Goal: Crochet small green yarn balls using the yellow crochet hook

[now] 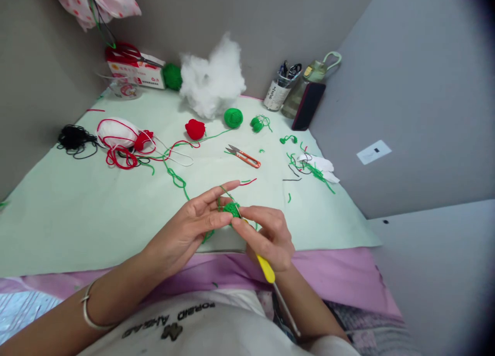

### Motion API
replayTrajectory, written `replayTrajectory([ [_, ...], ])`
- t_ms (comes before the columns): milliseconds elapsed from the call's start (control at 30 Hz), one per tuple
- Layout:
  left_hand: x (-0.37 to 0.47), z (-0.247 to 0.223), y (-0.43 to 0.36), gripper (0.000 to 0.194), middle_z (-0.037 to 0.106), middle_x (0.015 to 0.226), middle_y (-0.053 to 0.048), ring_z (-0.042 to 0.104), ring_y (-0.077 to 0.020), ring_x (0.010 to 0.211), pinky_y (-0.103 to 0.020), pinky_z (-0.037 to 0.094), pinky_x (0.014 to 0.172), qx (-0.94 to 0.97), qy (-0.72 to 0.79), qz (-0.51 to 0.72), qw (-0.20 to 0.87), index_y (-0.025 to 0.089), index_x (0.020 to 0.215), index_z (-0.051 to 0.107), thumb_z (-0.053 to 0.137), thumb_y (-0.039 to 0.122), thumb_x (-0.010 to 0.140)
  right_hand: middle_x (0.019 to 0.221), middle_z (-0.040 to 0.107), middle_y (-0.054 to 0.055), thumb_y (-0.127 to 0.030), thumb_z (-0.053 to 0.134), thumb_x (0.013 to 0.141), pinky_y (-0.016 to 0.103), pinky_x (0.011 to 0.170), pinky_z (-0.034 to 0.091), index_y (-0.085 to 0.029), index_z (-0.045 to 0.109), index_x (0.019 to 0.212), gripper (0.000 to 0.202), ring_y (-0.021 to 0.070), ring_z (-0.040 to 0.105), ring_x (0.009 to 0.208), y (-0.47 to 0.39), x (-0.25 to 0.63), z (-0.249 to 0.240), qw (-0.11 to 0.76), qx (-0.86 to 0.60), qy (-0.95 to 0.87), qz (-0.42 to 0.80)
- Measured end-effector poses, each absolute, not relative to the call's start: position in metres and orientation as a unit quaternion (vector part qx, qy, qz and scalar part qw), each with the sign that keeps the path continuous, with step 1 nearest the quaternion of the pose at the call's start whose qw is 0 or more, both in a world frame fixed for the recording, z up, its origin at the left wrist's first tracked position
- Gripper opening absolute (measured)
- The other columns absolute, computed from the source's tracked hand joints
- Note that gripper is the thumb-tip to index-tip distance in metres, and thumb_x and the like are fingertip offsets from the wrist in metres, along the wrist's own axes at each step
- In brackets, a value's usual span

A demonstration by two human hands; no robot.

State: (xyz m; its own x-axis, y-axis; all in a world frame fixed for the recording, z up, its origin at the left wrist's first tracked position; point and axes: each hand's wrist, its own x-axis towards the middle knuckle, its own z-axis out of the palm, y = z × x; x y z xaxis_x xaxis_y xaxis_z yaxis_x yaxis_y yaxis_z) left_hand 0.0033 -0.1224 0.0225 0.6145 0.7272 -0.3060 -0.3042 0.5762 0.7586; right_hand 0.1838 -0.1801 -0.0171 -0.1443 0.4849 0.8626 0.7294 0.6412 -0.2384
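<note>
Between thumb and fingers, my left hand (197, 217) pinches a small green crochet piece (232, 208). Green yarn loops over its raised index finger and trails back across the table. My right hand (270, 235) grips a crochet hook (266, 268) with a yellow handle, whose metal tip meets the green piece. The hook's far metal end sticks out below the hand. Beyond the hands lie orange thread snips (247, 158), a green crocheted ball (233, 118) and a red crocheted piece (195, 129).
White stuffing (211, 80) is heaped at the back. A white yarn skein (116, 133) with red strands and black yarn (75, 138) lie left. On the right are yarn scraps (315, 169), a phone (308, 106), a bottle (294, 101) and a pen cup (277, 94), near grey partitions.
</note>
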Motion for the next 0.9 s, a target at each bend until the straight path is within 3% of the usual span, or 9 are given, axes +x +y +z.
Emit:
replayTrajectory([
  [233,0.002,0.026,-0.120,0.059,0.069,0.106,-0.002,0.060,-0.0157,0.102,-0.025,0.047,0.090,0.330,0.294,0.289,0.849,0.029,0.132,0.075,0.090,0.024,0.076,0.114,0.081,0.006,-0.021,0.054,0.105,0.036,0.070,0.067,-0.037,0.074,0.130,0.036,0.0217,0.079,0.094,-0.173,0.181,-0.017,0.647,-0.360,-0.667,0.078],
  [367,0.003,0.025,-0.121,0.067,0.063,0.102,0.000,0.058,-0.0138,0.097,-0.024,0.048,0.086,0.341,0.320,0.320,0.824,0.029,0.135,0.073,0.093,0.021,0.071,0.114,0.082,0.005,-0.021,0.056,0.104,0.036,0.073,0.069,-0.039,0.073,0.129,0.035,0.0207,0.080,0.096,-0.178,0.182,-0.017,0.650,-0.365,-0.654,0.128],
  [600,0.001,0.021,-0.120,0.069,0.059,0.100,-0.001,0.056,-0.0152,0.095,-0.027,0.049,0.087,0.425,0.333,0.341,0.770,0.028,0.140,0.070,0.092,0.023,0.074,0.104,0.084,0.005,-0.019,0.062,0.101,0.035,0.070,0.070,-0.033,0.079,0.116,0.026,0.0206,0.081,0.091,-0.183,0.187,-0.004,0.639,-0.400,-0.637,0.164],
  [700,0.001,0.019,-0.120,0.069,0.056,0.099,0.000,0.055,-0.0144,0.089,-0.027,0.048,0.082,0.487,0.334,0.351,0.727,0.030,0.143,0.067,0.088,0.023,0.078,0.096,0.084,0.004,-0.020,0.066,0.099,0.034,0.071,0.068,-0.031,0.081,0.109,0.021,0.0196,0.080,0.086,-0.184,0.186,0.000,0.660,-0.399,-0.602,0.206],
  [900,0.005,0.017,-0.125,0.071,0.053,0.095,0.002,0.055,-0.0158,0.092,-0.029,0.047,0.087,0.580,0.385,0.401,0.595,0.028,0.146,0.061,0.083,0.020,0.080,0.090,0.083,0.004,-0.031,0.071,0.097,0.029,0.061,0.064,-0.026,0.081,0.097,0.010,0.0154,0.076,0.067,-0.181,0.172,-0.007,0.714,-0.397,-0.453,0.359],
])
